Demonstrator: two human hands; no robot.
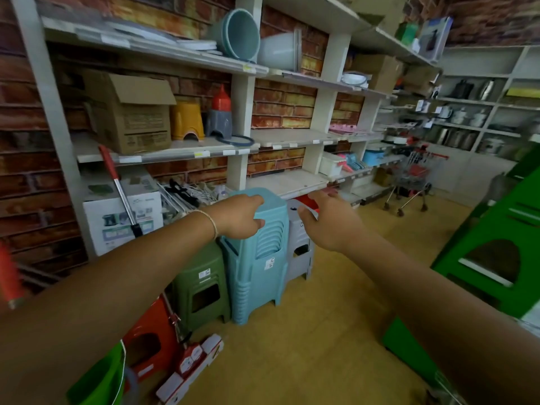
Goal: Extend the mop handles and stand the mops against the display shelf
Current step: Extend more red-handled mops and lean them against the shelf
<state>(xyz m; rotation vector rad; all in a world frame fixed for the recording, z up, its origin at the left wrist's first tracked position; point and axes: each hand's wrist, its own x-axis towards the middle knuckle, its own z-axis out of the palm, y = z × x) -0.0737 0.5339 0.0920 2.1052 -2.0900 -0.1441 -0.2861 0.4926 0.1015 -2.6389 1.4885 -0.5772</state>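
A mop leans against the display shelf: its red grip and silver handle run up to the shelf edge, and its flat packaged head rests on the floor by the stools. Another red handle shows blurred at the far left edge. My left hand hovers over the top of a blue stool stack, fingers apart and empty. Just right of that stack, my right hand reaches forward, fingers spread, with nothing in it.
Green, red and grey stools stand on the floor under the shelf. A green bucket is at the lower left. Green stools fill the right side. A shopping trolley stands down the aisle.
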